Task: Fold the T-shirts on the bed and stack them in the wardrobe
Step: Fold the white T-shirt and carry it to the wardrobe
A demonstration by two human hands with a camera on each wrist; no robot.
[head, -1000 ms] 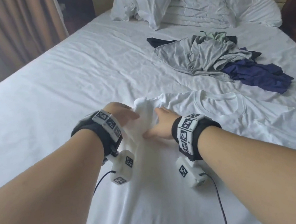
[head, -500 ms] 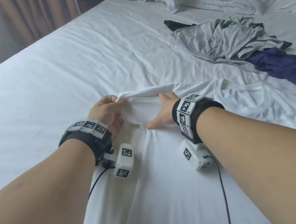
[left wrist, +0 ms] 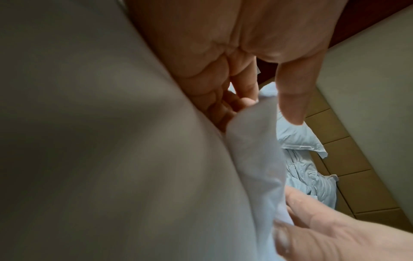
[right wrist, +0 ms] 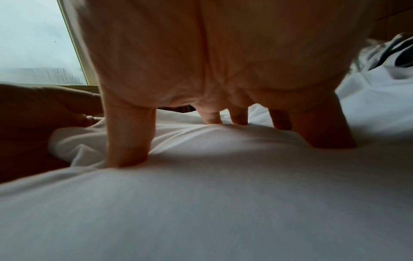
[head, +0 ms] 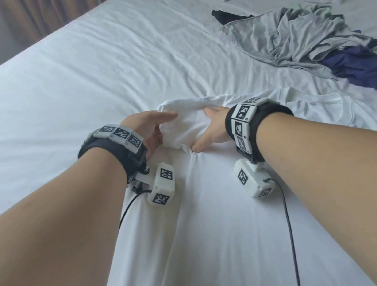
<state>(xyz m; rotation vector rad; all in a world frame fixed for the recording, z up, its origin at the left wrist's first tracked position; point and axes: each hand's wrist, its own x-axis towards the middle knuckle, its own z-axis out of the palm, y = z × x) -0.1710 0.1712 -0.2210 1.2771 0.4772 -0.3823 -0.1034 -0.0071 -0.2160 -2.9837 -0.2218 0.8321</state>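
From the head view, the white T-shirt (head: pixel 214 188) lies flat on the bed (head: pixel 73 74); its sleeve, bunched up high a second ago, has been drawn down between the left hand (head: pixel 148 131) and right hand (head: pixel 212 129), so I judge the sleeve fold underway. At two o'clock, a pile of grey and navy shirts (head: pixel 301 38) waits, obstructing nothing. Left wrist: curled fingers (left wrist: pixel 234 84) grip the sleeve edge. Right wrist: spread fingers (right wrist: pixel 127 141) press cloth flat.
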